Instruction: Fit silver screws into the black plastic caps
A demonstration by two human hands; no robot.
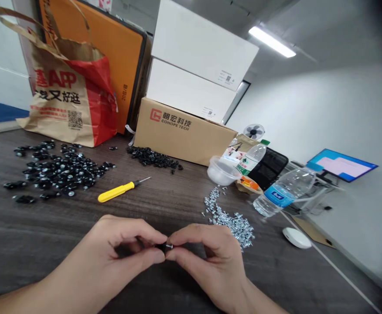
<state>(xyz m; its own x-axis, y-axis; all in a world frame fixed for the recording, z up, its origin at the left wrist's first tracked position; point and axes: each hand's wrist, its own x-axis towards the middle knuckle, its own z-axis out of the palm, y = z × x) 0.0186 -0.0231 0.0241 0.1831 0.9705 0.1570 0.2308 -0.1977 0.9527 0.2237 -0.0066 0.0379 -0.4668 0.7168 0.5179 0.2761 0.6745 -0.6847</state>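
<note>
My left hand (125, 253) pinches a small black part (160, 247) between thumb and forefinger, and most of it is hidden. Meeting it fingertip to fingertip, my right hand (207, 257) grips a small silver screw (169, 247) against the black part. How far the screw sits in the part I cannot tell. Beyond my right hand lies a heap of silver screws (235, 224). A yellow-handled screwdriver (121, 191) rests past my left hand. Farther left is a spread of black parts with silver screw heads (66, 170), and a pile of plain black parts (153, 158) lies near the boxes.
A paper bag (63, 96) stands at the back left, beside a cardboard box (181, 135) with white boxes (191, 87) stacked on it. On the right are a plastic tub (223, 172), water bottles (279, 194), a tape roll (250, 183) and a white round device (296, 238).
</note>
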